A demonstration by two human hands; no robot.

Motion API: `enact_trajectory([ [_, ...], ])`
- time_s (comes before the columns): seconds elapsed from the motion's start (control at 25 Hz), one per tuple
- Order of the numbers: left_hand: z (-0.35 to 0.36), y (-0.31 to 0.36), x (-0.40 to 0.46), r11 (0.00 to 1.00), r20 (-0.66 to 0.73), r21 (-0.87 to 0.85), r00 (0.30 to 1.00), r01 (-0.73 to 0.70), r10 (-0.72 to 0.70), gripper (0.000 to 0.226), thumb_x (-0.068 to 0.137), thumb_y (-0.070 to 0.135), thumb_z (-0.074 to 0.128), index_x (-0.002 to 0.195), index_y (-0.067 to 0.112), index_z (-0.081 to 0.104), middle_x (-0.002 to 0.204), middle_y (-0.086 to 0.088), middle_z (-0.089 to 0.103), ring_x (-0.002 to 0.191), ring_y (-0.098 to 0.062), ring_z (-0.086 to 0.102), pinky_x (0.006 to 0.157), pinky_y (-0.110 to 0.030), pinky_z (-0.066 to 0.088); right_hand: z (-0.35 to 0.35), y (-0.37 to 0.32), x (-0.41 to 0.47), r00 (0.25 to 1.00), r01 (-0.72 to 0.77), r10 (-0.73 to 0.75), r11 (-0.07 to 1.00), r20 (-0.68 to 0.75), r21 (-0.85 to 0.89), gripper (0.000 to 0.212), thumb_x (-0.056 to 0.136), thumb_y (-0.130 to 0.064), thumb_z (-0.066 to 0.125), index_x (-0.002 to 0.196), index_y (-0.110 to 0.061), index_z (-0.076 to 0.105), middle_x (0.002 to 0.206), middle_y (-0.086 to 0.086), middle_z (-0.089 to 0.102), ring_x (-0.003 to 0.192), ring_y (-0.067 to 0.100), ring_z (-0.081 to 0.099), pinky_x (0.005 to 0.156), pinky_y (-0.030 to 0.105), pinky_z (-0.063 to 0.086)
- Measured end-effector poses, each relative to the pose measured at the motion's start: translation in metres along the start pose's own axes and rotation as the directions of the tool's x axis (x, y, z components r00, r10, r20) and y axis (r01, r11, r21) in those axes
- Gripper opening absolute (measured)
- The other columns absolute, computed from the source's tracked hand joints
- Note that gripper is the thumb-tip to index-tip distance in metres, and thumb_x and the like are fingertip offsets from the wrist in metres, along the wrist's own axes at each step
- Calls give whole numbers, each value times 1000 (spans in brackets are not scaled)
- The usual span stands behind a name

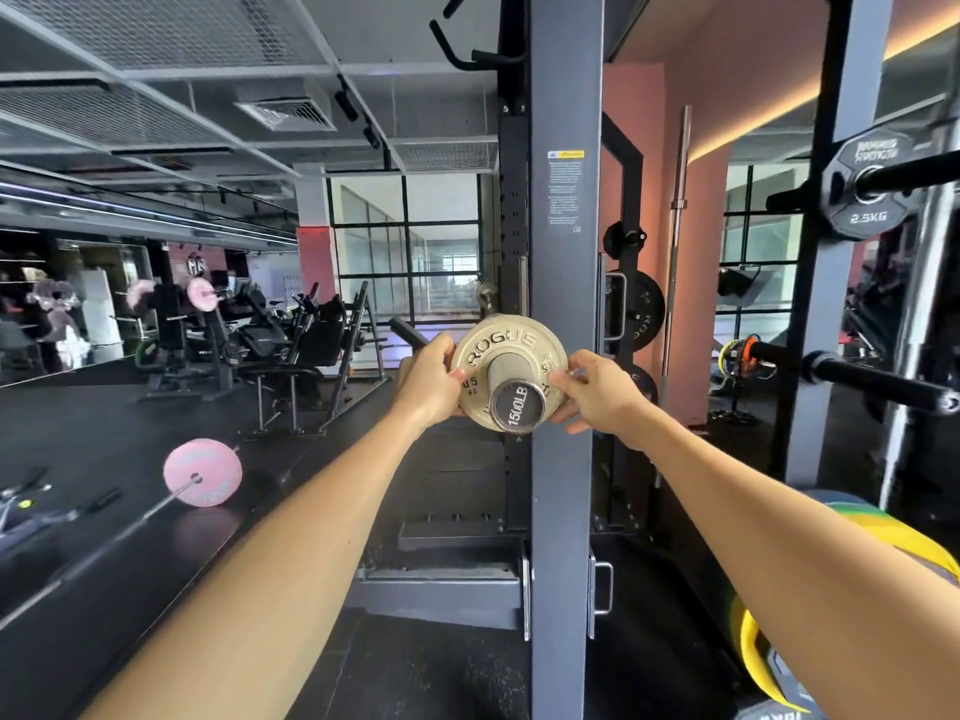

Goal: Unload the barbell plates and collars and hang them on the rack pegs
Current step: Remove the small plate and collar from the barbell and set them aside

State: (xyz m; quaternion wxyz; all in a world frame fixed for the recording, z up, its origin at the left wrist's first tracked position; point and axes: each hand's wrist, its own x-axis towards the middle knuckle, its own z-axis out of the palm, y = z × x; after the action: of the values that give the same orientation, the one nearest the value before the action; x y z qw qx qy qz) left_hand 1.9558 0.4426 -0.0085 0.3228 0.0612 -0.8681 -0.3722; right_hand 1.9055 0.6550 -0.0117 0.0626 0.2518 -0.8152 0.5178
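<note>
1. A small, cream-coloured round metal change plate (506,363) marked ROGUE is seen threaded on the steel barbell sleeve (515,394), whose end cap reads 1500LB; the plate sits just in front of the grey steel rack upright (563,304).
2. The plate's rim is gripped on both sides: the left hand (428,384) is closed on the edge away from the upright, the right hand (597,389) on the edge before the upright.
3. An even two-sided hold is probably chosen so the plate slides straight along the sleeve without binding.
4. No collar can be made out in front of the plate.
5. To the right of the upright, a black peg (878,384) stands bare, and a higher one carries a black 2.5KG plate (865,187); either could receive the plate.
</note>
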Motion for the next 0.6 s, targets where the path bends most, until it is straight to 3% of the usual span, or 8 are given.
enact_trajectory([
  [0.2,29,-21,60,996,-19,82,1000,-23,24,6,95,18,55,94,24,54,101,-2,64,101,-27,59,71,-37,56,7,23,67,1000,-7,7,1000,21,2,15,97,-27,54,84,-22,50,88,10,70,73,28,73,68,44,61],
  [0.32,48,-38,102,990,-40,139,999,-3,9,5,94,18,54,99,19,56,104,-6,65,102,-29,56,79,-38,50,14,36,109,1000,-9,10,1000,30,-19,13,98,-26,52,88,-18,52,93,13,70,72,29,73,67,43,61],
  [0.44,66,-55,140,984,-56,180,998,-3,14,10,93,19,56,101,16,58,103,-7,67,100,-30,56,76,-35,44,20,49,149,1000,1,1,999,29,-48,12,99,-25,51,98,-13,53,99,15,68,73,33,72,64,41,60],
  [0.6,87,-73,182,983,-50,181,999,14,-5,4,91,22,58,94,19,57,98,-7,68,96,-31,57,74,-34,45,26,66,193,999,1,1,998,39,-70,12,99,-26,51,96,-14,53,101,16,68,71,32,73,66,44,60],
])
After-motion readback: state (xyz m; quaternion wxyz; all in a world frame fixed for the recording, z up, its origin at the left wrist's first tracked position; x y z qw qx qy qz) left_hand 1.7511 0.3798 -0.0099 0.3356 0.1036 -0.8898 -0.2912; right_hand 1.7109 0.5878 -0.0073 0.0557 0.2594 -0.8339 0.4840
